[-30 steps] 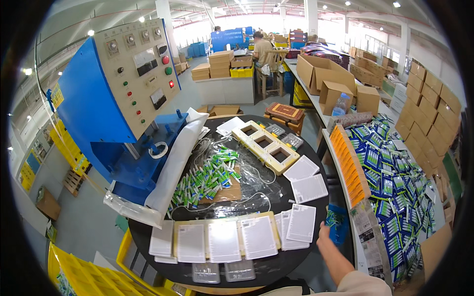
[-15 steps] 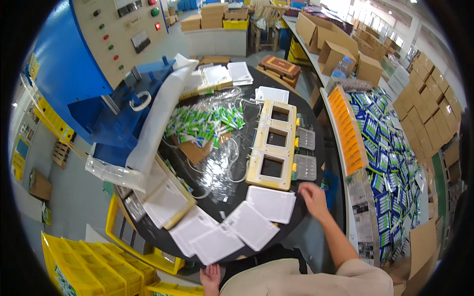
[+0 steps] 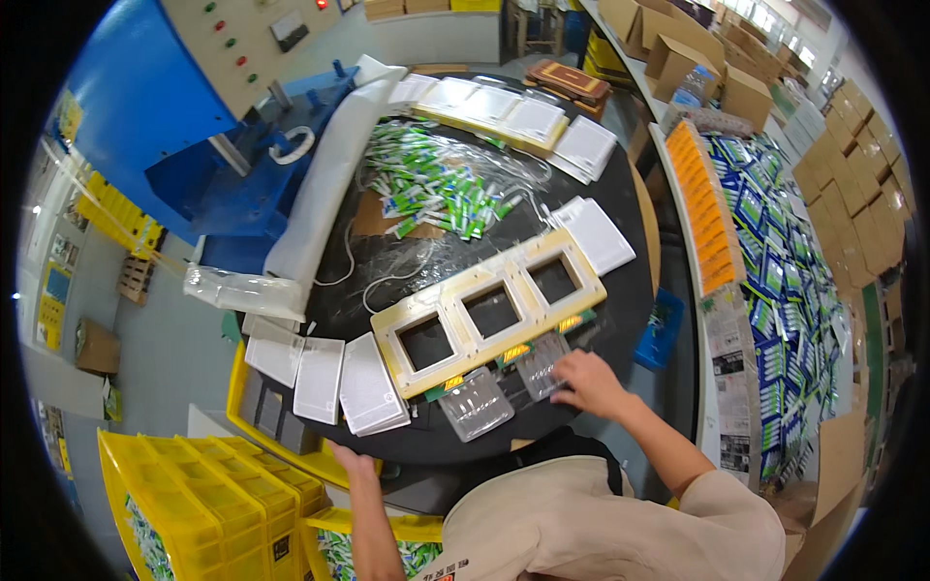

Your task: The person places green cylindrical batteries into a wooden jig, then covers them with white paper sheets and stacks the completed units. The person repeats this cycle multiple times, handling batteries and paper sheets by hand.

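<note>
A yellow frame fixture (image 3: 448, 376) with three square openings rests on the round black turntable (image 3: 334, 276) in front of me. Clear plastic blisters with green-and-yellow cards stick out along its near edge; the nearer-left blister (image 3: 477, 405) lies untouched. Over the blister beside it (image 3: 539, 368), my right hand (image 3: 588, 383) has its fingers apart and slightly bent, their tips at its right side. My left hand (image 3: 356, 465) is low at the turntable's near-left edge, below a stack of white cards (image 3: 370, 389). Its fingers are small and partly hidden.
Green-and-white packets (image 3: 441, 194) are heaped mid-turntable. A second fixture with white cards (image 3: 533, 118) sits at the far side. The blue press (image 3: 155, 107) stands left, yellow crates (image 3: 203, 494) lower left. A side table carries blue-green packs (image 3: 775, 281) behind an orange strip (image 3: 699, 208).
The turntable has turned clockwise, bringing the yellow frame from my right to in front of me and the cards leftward. My right hand has shifted left to a blister; my left hand has risen leftward.
</note>
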`<state>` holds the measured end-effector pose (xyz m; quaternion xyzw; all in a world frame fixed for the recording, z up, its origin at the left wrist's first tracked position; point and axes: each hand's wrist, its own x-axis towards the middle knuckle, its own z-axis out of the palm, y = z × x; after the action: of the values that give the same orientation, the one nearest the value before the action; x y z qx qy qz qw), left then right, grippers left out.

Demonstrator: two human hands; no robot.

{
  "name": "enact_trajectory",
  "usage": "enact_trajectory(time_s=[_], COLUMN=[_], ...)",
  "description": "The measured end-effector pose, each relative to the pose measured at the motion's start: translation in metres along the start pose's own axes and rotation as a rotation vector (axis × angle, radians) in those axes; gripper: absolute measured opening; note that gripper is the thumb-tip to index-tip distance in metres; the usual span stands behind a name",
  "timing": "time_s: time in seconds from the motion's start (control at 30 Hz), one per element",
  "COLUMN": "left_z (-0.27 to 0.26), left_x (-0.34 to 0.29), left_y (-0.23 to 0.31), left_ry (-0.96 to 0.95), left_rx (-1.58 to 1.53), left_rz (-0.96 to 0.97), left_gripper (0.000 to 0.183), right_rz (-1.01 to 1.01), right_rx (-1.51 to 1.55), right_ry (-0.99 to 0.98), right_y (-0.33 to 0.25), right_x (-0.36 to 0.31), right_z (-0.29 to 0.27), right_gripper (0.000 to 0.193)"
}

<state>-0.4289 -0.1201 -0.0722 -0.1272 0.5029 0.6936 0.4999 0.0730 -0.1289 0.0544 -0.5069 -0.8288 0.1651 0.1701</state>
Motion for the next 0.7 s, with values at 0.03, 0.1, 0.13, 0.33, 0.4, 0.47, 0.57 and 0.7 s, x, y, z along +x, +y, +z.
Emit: enact_trajectory(time_s=[0.03,0.1,0.13,0.33,0.4,0.47,0.57,0.7], left_z=[0.003,0.008,0.013,0.005,0.003,0.009,0.029,0.066], left_x=[0.015,0.039,0.052,0.098,0.1,0.084,0.009,-0.115], left_y=[0.018,0.042,0.052,0.07,0.074,0.077,0.057,0.006], left_ry=[0.024,0.002,0.039,-0.148,-0.075,0.121,0.172,-0.983], left_rx=[0.058,0.14,0.148,0.129,0.188,0.263,1.001,1.535], left_rz=[-0.009,0.019,-0.002,0.015,0.053,0.116,1.194,1.135], left_gripper=[0.067,0.067,0.066,0.068,0.061,0.052,0.027,0.022], right_rz=[-0.067,-0.152,-0.186,-0.196,-0.067,-0.037,-0.065,-0.044], right_rx=[-0.098,-0.197,-0.28,-0.067,0.074,0.134,0.121,0.188], right_ry=[-0.112,-0.197,-0.257,-0.443,-0.544,-0.595,-0.641,-0.58], right_y=[-0.011,-0.027,-0.031,-0.033,-0.029,-0.025,-0.02,-0.02], right_x=[0.005,0.017,0.024,0.055,0.064,0.073,0.081,0.074], right_z=[0.008,0.02,0.025,0.039,0.038,0.035,0.028,0.03], right_gripper=[0.04,0.036,0.036,0.022,0.02,0.016,0.013,0.013])
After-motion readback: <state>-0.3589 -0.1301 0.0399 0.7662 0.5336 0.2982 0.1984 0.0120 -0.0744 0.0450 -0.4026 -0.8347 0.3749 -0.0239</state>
